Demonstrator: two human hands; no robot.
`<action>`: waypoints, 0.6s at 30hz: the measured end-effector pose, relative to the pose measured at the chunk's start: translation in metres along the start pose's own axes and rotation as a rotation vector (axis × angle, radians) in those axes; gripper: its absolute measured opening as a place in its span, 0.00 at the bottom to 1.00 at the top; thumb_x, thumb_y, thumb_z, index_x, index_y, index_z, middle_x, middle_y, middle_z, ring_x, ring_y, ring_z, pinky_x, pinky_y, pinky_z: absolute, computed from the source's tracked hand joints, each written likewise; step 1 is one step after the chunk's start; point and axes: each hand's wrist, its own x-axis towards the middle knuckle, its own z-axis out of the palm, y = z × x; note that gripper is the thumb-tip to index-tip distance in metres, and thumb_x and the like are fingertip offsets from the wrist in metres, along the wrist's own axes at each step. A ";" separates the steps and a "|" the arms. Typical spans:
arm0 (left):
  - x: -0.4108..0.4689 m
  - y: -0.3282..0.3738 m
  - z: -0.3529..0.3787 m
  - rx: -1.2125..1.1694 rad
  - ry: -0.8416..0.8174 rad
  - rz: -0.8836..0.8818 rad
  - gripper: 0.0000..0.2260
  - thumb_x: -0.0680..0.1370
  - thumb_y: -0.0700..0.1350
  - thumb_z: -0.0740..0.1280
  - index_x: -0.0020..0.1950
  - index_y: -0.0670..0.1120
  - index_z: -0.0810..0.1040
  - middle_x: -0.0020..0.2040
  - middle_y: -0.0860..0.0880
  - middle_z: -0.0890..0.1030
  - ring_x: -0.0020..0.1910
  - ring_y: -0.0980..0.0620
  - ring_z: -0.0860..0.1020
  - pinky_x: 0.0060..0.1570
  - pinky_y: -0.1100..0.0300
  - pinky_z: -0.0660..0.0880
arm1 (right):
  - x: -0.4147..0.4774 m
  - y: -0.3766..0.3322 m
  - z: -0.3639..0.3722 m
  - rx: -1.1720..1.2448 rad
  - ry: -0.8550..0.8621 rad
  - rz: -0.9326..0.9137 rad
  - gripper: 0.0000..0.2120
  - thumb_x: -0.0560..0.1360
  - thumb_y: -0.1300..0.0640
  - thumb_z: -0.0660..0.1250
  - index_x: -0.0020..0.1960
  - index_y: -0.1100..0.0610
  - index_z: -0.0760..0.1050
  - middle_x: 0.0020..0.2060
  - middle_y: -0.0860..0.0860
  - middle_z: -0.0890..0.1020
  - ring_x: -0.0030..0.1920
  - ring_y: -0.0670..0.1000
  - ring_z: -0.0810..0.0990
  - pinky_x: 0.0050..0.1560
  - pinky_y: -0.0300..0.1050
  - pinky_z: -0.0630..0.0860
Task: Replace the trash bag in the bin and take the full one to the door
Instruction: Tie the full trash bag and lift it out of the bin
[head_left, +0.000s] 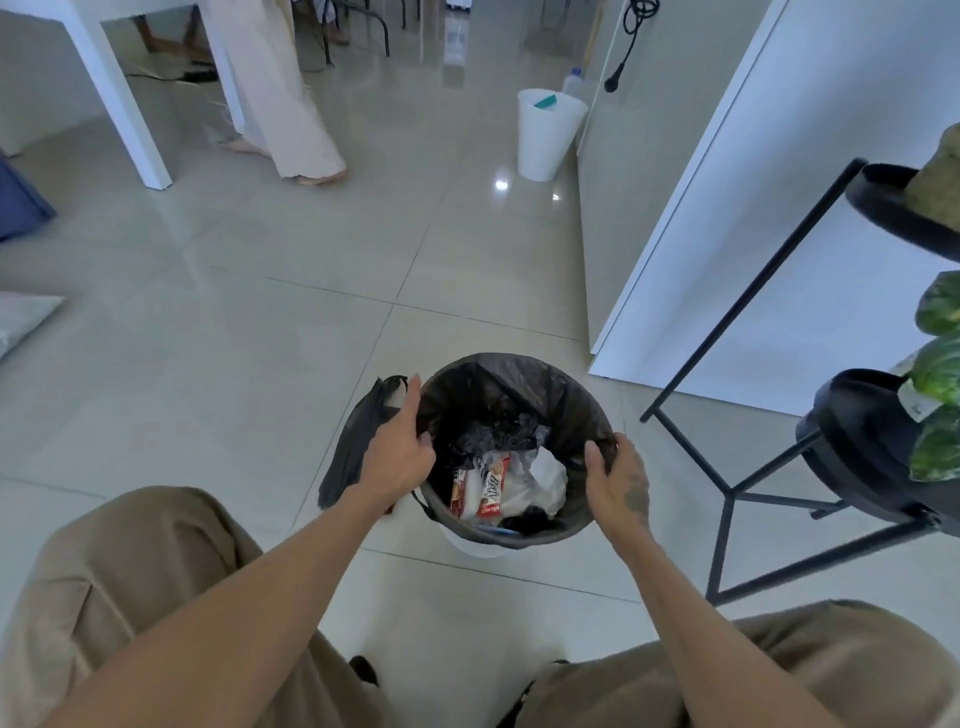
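Grip is the concern at this step. The small round white plastic bin (470, 548) stands on the glossy tiled floor (260, 364), lined with a black plastic trash bag (498, 384) that holds crumpled wrappers (491, 491). The left hand (397, 457) pinches the bag's left rim, thumb inside and fingers outside; the right hand (621, 483) curls over the right rim the same way. A second, loose black plastic bag (353, 447) hangs just beside the left hand; whether that hand also holds it cannot be told. To do this well, peel the rim off the bin evenly on both sides, gather it towards the middle and lift straight up, so the thin film does not tear or spill, keeping clear of the black metal plant stand (727, 499) nearby.
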 end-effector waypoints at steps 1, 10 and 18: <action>0.007 -0.002 0.002 -0.064 0.039 -0.028 0.33 0.81 0.52 0.60 0.81 0.61 0.46 0.57 0.45 0.84 0.48 0.44 0.82 0.52 0.48 0.79 | 0.008 0.000 0.003 0.144 0.039 0.078 0.23 0.82 0.41 0.55 0.69 0.55 0.70 0.63 0.55 0.76 0.62 0.57 0.75 0.64 0.57 0.73; 0.049 -0.028 0.027 -1.145 -0.121 -0.552 0.41 0.71 0.78 0.50 0.65 0.51 0.80 0.60 0.41 0.84 0.61 0.39 0.81 0.67 0.38 0.72 | 0.044 0.053 0.038 0.879 -0.203 0.629 0.18 0.83 0.45 0.57 0.53 0.57 0.78 0.42 0.55 0.86 0.45 0.56 0.82 0.49 0.53 0.79; 0.051 -0.053 0.052 -0.774 -0.191 -0.770 0.13 0.81 0.48 0.63 0.51 0.42 0.83 0.58 0.37 0.83 0.54 0.42 0.80 0.64 0.41 0.75 | 0.051 0.063 0.072 0.603 -0.283 0.680 0.14 0.84 0.66 0.55 0.64 0.73 0.71 0.62 0.70 0.76 0.61 0.67 0.75 0.66 0.60 0.73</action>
